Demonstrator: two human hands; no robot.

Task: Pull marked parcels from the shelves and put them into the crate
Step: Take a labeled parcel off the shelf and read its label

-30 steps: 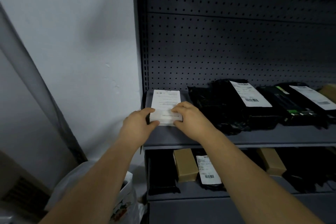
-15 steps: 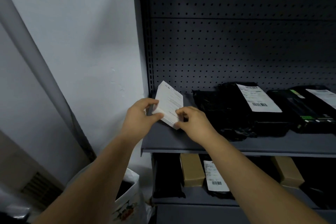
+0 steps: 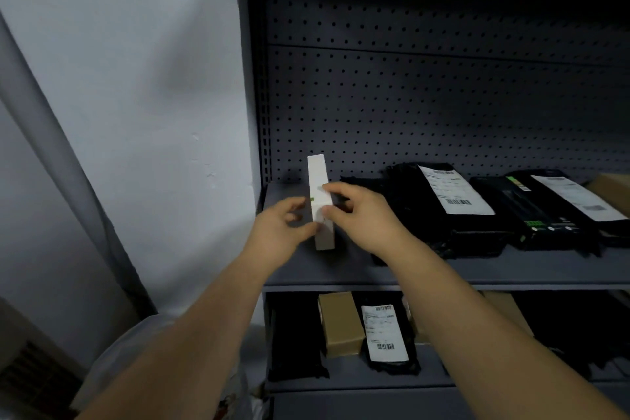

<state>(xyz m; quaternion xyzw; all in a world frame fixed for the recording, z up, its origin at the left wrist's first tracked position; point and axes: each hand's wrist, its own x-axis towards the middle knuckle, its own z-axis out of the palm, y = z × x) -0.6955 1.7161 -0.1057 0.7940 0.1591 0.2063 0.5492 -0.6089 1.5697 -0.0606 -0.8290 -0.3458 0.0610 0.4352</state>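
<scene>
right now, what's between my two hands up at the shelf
A slim white cardboard box, standing on edge; the left hand and right hand both hold it. The head view shows it.

No text is legible; white labels [image 3: 453, 189] on the black parcels [image 3: 477, 235] show only barcodes and blurred print.

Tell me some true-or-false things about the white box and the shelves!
1. The left hand and the right hand both hold the white box. True.
2. The white box lies flat on the upper shelf. False: it stands on edge between the hands.
3. A brown box sits on the lower shelf. True.
4. The black parcel next to the hands has no label. False: it carries a white label with a barcode.
</scene>
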